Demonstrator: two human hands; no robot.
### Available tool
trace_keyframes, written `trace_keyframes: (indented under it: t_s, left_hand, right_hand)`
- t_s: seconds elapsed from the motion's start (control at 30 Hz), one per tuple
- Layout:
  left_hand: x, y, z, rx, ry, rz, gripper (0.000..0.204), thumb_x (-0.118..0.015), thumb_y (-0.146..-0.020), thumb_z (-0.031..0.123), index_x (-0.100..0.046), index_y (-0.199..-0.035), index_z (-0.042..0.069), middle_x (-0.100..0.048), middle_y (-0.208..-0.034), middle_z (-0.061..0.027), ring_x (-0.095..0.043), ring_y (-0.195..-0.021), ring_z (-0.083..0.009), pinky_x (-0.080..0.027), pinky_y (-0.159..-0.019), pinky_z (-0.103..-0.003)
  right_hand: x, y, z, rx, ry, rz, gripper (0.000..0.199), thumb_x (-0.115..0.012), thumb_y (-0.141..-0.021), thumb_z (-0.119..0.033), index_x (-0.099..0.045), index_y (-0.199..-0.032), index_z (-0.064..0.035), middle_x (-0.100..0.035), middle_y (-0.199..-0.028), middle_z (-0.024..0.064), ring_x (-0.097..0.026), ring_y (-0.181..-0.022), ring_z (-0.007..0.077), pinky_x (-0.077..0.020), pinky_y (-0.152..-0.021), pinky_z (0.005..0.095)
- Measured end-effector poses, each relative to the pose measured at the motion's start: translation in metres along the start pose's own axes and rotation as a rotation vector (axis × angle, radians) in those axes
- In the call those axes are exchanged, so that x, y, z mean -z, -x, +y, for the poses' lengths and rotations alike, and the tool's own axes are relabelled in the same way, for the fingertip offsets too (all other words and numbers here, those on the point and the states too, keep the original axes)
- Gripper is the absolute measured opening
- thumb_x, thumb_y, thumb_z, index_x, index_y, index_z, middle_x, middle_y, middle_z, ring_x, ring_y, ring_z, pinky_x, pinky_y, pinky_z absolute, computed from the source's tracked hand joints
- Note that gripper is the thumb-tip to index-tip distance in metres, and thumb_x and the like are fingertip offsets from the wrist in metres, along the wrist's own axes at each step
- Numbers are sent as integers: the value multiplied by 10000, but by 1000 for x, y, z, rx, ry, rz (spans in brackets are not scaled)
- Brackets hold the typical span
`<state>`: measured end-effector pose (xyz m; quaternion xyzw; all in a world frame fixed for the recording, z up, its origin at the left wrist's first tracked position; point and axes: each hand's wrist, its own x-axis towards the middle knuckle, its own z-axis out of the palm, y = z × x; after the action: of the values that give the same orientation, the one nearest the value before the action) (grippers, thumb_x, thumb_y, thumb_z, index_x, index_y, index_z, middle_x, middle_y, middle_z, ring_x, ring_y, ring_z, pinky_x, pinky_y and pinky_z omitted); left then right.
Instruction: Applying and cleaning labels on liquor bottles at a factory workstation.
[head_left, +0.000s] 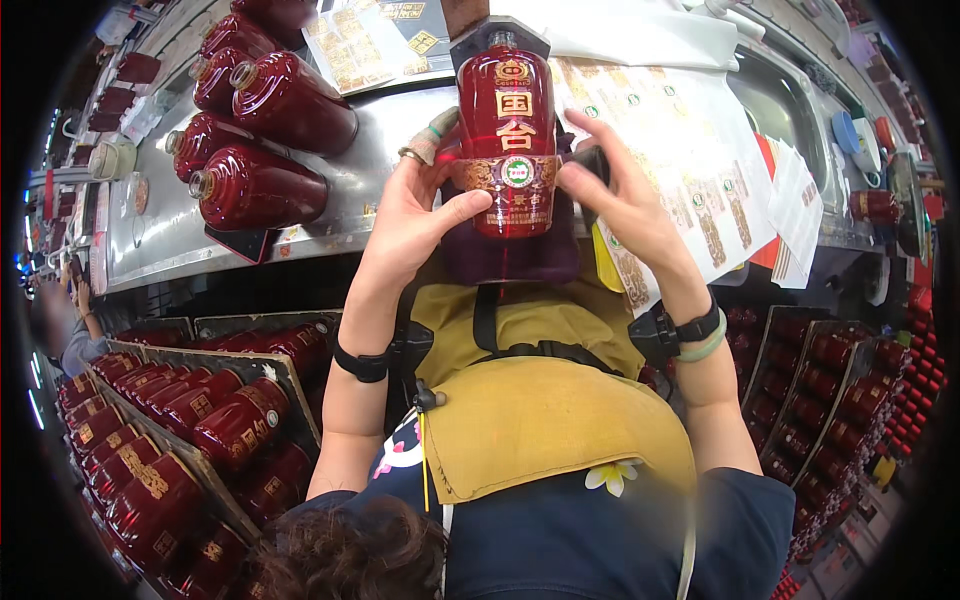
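A dark red glass bottle (507,85) with gold lettering lies on a dark purple cloth pad (500,262) in front of me, its neck pointing away. A patterned label (516,173) with a round green-and-white mark spans its lower part. My left hand (425,205) is closed at the label's left end, thumb over the front, with a covering on one finger. At the right end, my right hand (625,195) pinches the label between thumb and fingers, the index finger stretched along the bottle's side. The fingertips behind the label are partly hidden.
Several unlabelled red bottles (295,105) lie on the metal bench (370,180) at left. Sheets of gold labels (690,150) spread at right, beside a sink (785,105). Crates of red bottles (240,415) flank me below the bench. A person's arm (92,318) shows far left.
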<state>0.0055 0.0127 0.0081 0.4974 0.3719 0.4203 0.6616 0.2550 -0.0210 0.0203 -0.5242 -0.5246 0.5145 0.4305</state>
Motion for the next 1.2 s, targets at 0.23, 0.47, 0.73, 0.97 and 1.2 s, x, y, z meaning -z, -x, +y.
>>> trace_keyframes:
  t_s: [0.23,0.47,0.73,0.97,1.2]
  left_hand:
    - [-2,0,4,26,18,22,875,-826,-845,9,-349,-1578,-23,-515,-1508,-129,-544,-1285,-199,-456,-1115,-366]
    - [1,0,5,-6,-9,19,864,-838,-843,30,-375,-1570,-17,-522,-1503,-105,-577,-1205,-170,-463,-1090,-360]
    - [32,0,0,192,-262,45,550,-803,-913,94,-561,-1391,-31,-656,-1047,-3,-614,-992,-88,-511,-943,-281]
    - [29,1,-15,127,39,103,389,-704,-986,46,-587,-1348,-36,-635,-1001,13,-655,-994,-112,-526,-960,-292]
    - [22,0,-16,154,-1,101,465,-715,-978,58,-575,-1415,-16,-618,-1005,35,-618,-1000,-71,-502,-936,-251]
  right_hand:
    - [-9,17,-30,720,546,166,199,-678,-917,-42,-731,-1108,-51,-737,-1017,65,-700,-943,229,-536,-837,348]
    - [-20,38,-42,946,838,-83,286,-727,-733,-122,-778,-1014,-100,-759,-1049,23,-700,-922,177,-526,-764,328]
    - [-8,30,-40,362,264,97,266,-631,-948,45,-654,-1207,-10,-665,-1039,86,-658,-904,169,-517,-810,285]
    - [-10,17,-31,82,444,92,796,-895,-766,-296,-547,-1425,-15,-536,-1098,84,-526,-1036,220,-436,-954,338]
    - [-20,9,-24,131,540,-25,1210,-1002,-584,-368,-388,-1528,75,-541,-1374,201,-533,-1301,342,-415,-1117,436]
